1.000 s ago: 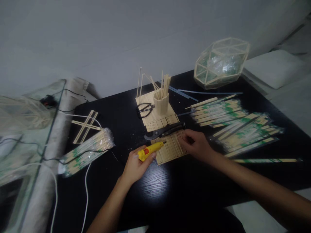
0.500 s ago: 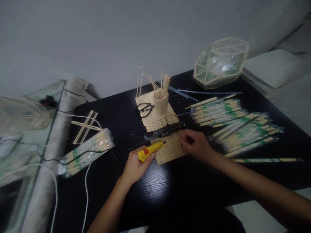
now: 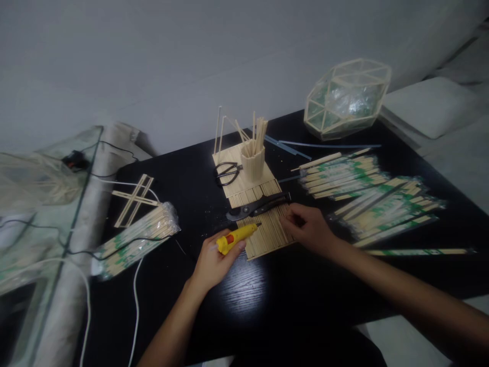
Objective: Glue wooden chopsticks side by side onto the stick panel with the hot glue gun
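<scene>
My left hand is wrapped round a yellow hot glue gun, whose dark nozzle points right over a mat of wooden sticks. At the mat's right edge, my right hand is closed in a pinch; whatever sits between its fingertips is too small to make out. Dark pruning shears lie across the mat just beyond both hands. Behind them, a cup made of sticks holds several loose sticks and stands on a wooden stick base, with black-handled scissors beside it.
Packs of chopsticks lie on the right of the black table. Another pack and a crossed stick frame are on the left, near cables. A faceted stick frame stands at the back right.
</scene>
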Available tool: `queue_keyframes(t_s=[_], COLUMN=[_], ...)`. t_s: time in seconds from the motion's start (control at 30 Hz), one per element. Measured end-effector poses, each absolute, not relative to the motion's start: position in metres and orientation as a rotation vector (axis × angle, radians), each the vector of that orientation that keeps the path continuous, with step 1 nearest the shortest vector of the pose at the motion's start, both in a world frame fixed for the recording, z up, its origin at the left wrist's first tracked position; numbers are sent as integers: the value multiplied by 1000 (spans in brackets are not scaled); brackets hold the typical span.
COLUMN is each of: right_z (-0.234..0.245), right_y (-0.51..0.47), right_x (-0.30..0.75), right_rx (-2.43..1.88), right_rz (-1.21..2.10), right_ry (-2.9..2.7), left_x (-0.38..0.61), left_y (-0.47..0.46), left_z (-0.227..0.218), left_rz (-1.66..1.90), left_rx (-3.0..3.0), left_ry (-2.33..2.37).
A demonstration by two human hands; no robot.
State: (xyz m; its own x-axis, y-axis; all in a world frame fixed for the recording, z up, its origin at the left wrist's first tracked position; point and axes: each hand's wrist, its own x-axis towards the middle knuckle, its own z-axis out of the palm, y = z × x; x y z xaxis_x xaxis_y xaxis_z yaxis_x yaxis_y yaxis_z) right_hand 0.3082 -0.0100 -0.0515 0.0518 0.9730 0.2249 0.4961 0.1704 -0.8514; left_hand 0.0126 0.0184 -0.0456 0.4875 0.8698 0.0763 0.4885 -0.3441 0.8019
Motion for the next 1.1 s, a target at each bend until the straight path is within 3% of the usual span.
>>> queue_keyframes(t_s=[1.1], right_z=[-50], right_y=[-9], right_x=[308], right_rx=[-1463], right_rz=[696], right_ry=[-1554], left_x=[13], left_y=[17], left_z=[-45], left_rz=[645], left_rx=[1987], left_ry=[1123])
